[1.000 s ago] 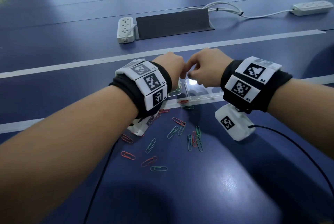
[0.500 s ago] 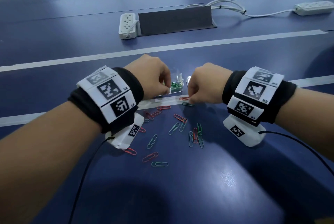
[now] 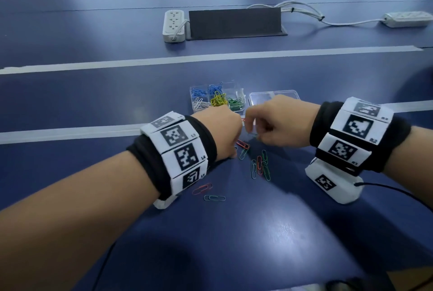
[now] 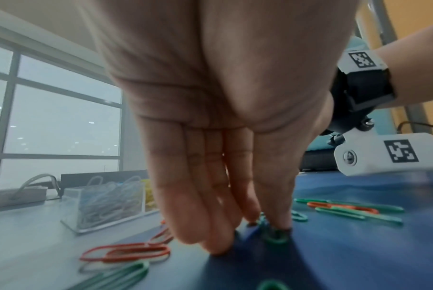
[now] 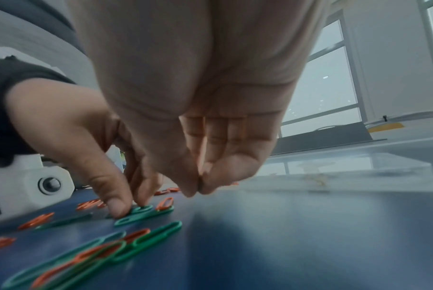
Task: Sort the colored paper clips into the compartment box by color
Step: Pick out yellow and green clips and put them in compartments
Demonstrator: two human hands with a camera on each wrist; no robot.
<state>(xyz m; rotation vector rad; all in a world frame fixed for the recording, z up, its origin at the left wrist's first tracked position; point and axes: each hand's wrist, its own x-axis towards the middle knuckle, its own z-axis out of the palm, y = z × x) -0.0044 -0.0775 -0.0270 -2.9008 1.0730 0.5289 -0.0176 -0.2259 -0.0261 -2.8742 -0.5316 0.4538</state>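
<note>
From my head camera, my left hand (image 3: 220,133) is down on the blue table (image 3: 234,232), fingers bent onto the loose clips. My right hand (image 3: 278,124) is just beside it, at 3 o'clock from it, fingers curled. The compartment box (image 3: 241,98) sits at 12 o'clock from my hands, with blue, white, yellow and green clips in it. Its clear lid (image 3: 274,97) lies just right of it. Red and green clips lie at 6 o'clock from my hands, most with their long side running from 12 to 6.

From my left wrist, my fingertips (image 4: 281,221) pinch a green clip (image 4: 276,238) against the table. Its round end points at the camera, so its long side runs away from me. A red clip (image 4: 126,254) lies flat at 8 o'clock, long side left to right.

From my right wrist, my thumb and finger are pressed together, tips just above the table. I cannot tell if they hold anything.

I think the green clip could slip, because it is thin and flat. It could also hook another clip and drag the wrong color into the box.
</note>
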